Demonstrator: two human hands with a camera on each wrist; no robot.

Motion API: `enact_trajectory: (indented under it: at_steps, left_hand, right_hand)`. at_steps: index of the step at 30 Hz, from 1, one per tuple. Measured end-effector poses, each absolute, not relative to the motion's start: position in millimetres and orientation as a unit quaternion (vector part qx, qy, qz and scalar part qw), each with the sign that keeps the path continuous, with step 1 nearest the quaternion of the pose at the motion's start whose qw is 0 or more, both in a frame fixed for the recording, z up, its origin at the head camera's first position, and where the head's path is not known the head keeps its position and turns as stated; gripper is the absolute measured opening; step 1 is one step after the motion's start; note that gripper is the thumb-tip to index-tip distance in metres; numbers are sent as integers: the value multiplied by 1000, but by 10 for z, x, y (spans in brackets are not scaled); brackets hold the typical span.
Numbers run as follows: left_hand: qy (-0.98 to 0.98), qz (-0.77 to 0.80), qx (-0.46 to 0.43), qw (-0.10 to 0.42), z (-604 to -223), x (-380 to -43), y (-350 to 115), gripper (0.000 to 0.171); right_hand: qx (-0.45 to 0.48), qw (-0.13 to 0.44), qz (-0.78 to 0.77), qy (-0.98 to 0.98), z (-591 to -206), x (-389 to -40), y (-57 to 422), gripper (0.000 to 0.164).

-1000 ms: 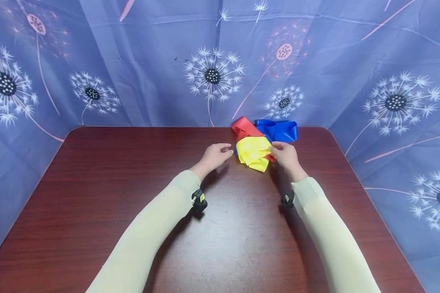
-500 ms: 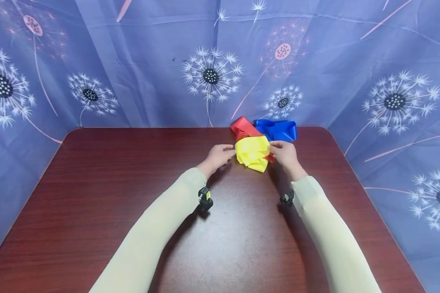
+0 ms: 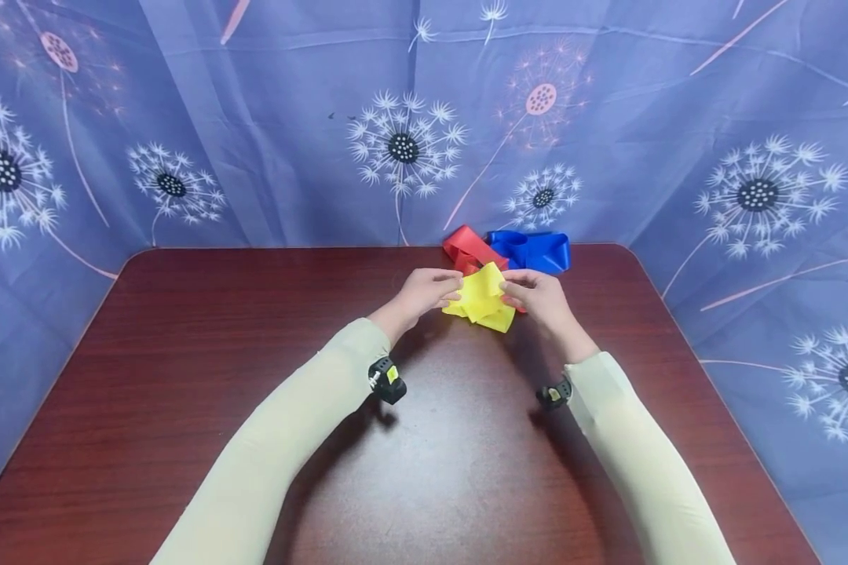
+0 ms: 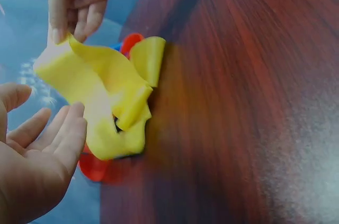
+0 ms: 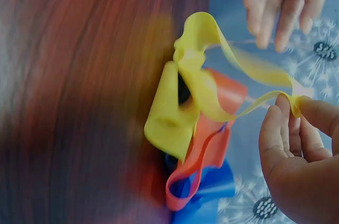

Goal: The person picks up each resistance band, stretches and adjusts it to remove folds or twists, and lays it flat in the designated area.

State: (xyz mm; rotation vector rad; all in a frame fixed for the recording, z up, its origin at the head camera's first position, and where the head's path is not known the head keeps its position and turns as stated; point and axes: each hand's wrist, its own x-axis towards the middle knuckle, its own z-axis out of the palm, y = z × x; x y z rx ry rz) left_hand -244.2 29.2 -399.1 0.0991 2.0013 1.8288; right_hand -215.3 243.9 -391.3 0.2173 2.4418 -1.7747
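Observation:
A loop of yellow ribbon (image 3: 482, 302) is lifted at the table's far side, its lower folds lying over the rest of the ribbons. My right hand (image 3: 546, 302) pinches the loop's edge between thumb and fingertips, plain in the right wrist view, where the ribbon (image 5: 246, 68) stretches away as a band. Beside the ribbon, my left hand (image 4: 39, 166) has its fingers extended and spread, fingertips close to the yellow fabric. Behind lie a red ribbon (image 3: 466, 247) and a blue ribbon (image 3: 540, 251), partly covered by the yellow one.
The dark red wooden table (image 3: 219, 353) has rounded far corners. A blue curtain (image 3: 290, 141) with dandelion prints hangs along the back and both sides. Black cameras are strapped to the left wrist (image 3: 387, 380) and right wrist (image 3: 554, 394).
The right hand has raised the yellow ribbon's edge and moved slightly left. My left hand came toward the ribbon, then opened its fingers wider. Red and blue ribbons stay where they were.

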Motion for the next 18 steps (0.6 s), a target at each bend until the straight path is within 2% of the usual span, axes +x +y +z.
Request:
enact_trajectory:
  at_steps: [7, 12, 18]
  left_hand:
    - [708, 662, 27, 243, -3901, -2414, 246, 44]
    - [726, 640, 76, 239, -3913, -2403, 175, 47]
    - [770, 586, 102, 233, -3913, -2389, 17, 36]
  right_hand:
    - [18, 37, -578, 815, -3909, -2078, 2265, 38]
    - [-9, 34, -554, 832, -3924, -2034, 2162, 35]
    - [-36, 57, -551, 832, -3944, -2003, 2077, 35]
